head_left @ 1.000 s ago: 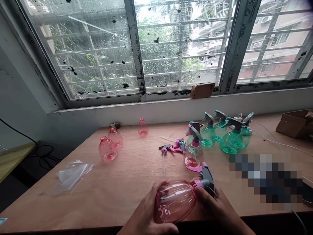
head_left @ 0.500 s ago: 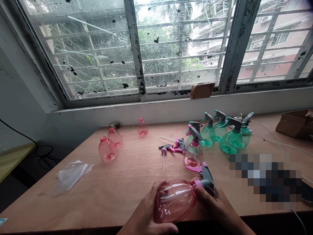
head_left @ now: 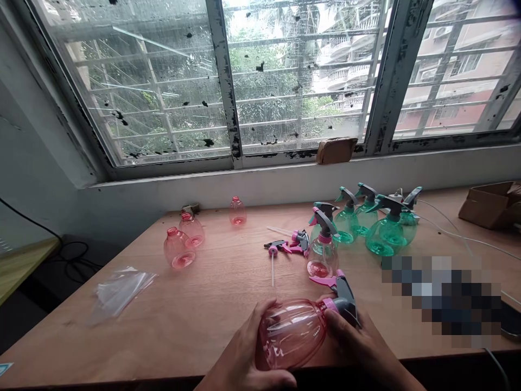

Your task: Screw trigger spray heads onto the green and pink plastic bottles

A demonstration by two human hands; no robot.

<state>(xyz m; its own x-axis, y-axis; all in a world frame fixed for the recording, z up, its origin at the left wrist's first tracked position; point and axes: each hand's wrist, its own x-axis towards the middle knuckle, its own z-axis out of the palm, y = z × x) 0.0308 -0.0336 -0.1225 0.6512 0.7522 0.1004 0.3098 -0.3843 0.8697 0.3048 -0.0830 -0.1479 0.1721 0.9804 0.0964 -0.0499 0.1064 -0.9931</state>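
Observation:
A pink clear spray bottle (head_left: 291, 331) lies on its side near the front edge of the wooden table (head_left: 211, 293). My left hand (head_left: 244, 355) is wrapped round its body. My right hand (head_left: 362, 345) grips its neck, at the pink collar and grey trigger head (head_left: 342, 296). Both hands are closed on the bottle. Just behind it stands another pink bottle with a trigger head (head_left: 323, 250). Two loose pink and grey trigger heads (head_left: 287, 247) with dip tubes lie to the left of that one.
Three headless pink bottles (head_left: 179, 248) stand at the back left. Several green spray bottles (head_left: 376, 225) cluster at the back right. A clear plastic bag (head_left: 120, 290) lies left. A cardboard box (head_left: 490, 203) and white cables sit far right. A window runs behind the table.

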